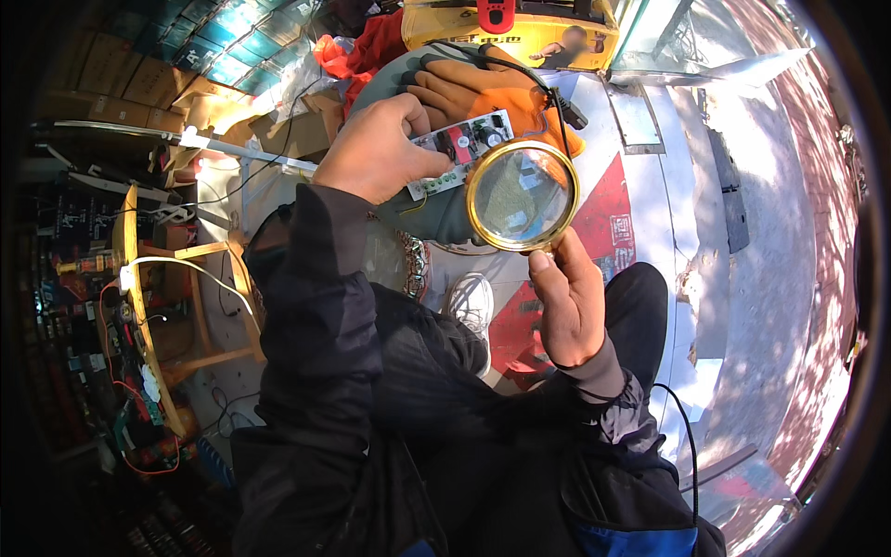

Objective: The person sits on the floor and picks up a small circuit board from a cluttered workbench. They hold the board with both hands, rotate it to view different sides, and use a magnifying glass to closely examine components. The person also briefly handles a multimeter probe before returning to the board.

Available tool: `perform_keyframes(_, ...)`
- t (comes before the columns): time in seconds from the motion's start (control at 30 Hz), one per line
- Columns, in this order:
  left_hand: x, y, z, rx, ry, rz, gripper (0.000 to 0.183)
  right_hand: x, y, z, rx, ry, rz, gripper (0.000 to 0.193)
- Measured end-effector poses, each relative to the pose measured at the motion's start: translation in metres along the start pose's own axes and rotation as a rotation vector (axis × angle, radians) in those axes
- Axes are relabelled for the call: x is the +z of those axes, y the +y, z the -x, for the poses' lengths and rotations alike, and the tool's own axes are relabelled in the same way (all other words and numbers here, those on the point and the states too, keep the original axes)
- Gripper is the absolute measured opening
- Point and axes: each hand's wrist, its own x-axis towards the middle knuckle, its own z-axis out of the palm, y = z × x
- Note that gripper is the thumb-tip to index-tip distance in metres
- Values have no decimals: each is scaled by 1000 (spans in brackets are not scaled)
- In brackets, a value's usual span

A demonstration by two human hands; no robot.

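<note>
My left hand grips a small white circuit board by its left end, thumb at the near edge. Components in red, black and green sit on the board, and a short yellow wire hangs from its near corner. A round magnifying glass with a gold rim is in my right hand, held at its short handle with thumb and fingers closed. Its lens stands just right of the board and overlaps the board's right part from this viewpoint. Behind both lie orange work gloves on a grey rounded surface.
A black cable with a plug runs across the gloves. Beyond them stands a yellow box beside red cloth. To the left are a wooden frame with wires and stacked boxes. A white shoe rests below.
</note>
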Motion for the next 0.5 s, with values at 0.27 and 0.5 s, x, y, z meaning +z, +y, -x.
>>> perform_keyframes(0.27,2,-9,-2,34,46,-8,42,8,-11,0,22,-22,-36,16)
perform_keyframes(0.5,1,0,2,83,48,-108,44,6,-15,9,69,-9,-51,16)
